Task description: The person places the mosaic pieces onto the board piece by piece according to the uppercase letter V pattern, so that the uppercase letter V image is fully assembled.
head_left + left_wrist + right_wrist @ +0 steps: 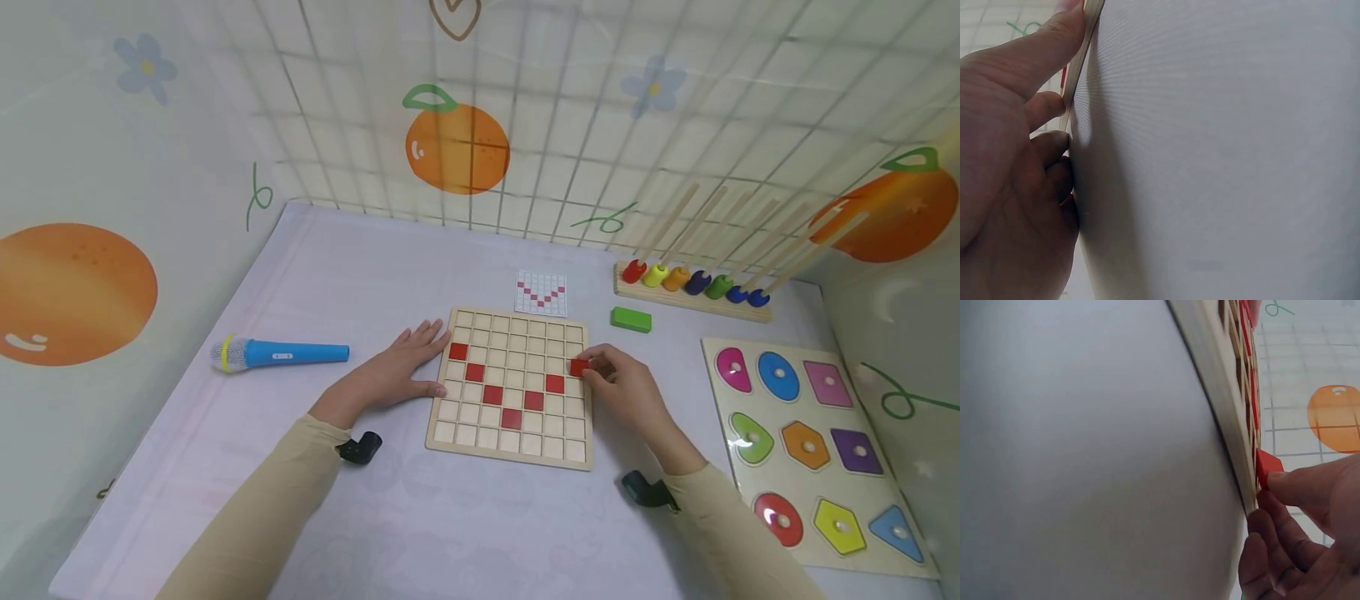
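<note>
Your right hand (pixel 626 387) pinched a small red square tile (pixel 578 367) over the right edge of the pale wooden grid board (pixel 510 454), in its third row, beside six red tiles already seated in a V. Your left hand (pixel 397 371) lay flat, fingers straight, pressing the board's left edge on the white table (pixel 360 267).

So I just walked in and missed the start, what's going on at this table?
A person is filling a wooden grid board with red tiles. The right hand pinches a red tile at the board's right edge, in line with a V of six red tiles already set. The left hand lies flat against the board's left edge. A small pattern card lies behind it.
</note>
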`<state>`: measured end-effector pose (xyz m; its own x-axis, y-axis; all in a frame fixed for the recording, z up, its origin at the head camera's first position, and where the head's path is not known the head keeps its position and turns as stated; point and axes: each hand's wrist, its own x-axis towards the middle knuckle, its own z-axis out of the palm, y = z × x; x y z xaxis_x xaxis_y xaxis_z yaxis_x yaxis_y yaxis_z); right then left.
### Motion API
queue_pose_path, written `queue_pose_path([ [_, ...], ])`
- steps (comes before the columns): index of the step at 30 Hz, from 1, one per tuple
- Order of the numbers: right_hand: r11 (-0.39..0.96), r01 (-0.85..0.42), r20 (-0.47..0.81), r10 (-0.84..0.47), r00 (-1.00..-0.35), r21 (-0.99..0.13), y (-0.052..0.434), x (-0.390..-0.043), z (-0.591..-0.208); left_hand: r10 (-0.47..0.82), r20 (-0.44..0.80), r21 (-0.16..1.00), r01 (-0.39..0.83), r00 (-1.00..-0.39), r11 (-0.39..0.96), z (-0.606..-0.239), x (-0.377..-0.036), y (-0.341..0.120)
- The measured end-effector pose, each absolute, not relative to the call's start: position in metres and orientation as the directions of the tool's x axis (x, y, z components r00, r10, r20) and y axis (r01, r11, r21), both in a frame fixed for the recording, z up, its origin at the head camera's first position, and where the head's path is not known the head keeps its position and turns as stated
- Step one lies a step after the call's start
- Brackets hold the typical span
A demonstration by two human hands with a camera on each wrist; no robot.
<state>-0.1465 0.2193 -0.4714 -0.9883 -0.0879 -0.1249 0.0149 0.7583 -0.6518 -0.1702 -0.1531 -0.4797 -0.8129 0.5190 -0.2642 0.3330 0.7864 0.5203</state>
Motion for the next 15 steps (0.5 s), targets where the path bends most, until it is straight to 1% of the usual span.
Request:
queue_pose_path([
  [8, 0.768, -0.012, -0.112, -0.109, -0.988, -0.64, 0.2134, -0.148, -0.4719, 0.52, -0.265, 0.517, 0.336, -0.812, 0.787, -0.4786, -0.1701, -0.1527],
  [15, 0.798, -0.049, -0.092, -0.129, -0.987, -0.601, 0.2112, -0.149, -0.4704, 0.523, -0.259, 0.523, 0.337, -0.812, 0.783, -0.4769, -0.1692, -0.1531],
])
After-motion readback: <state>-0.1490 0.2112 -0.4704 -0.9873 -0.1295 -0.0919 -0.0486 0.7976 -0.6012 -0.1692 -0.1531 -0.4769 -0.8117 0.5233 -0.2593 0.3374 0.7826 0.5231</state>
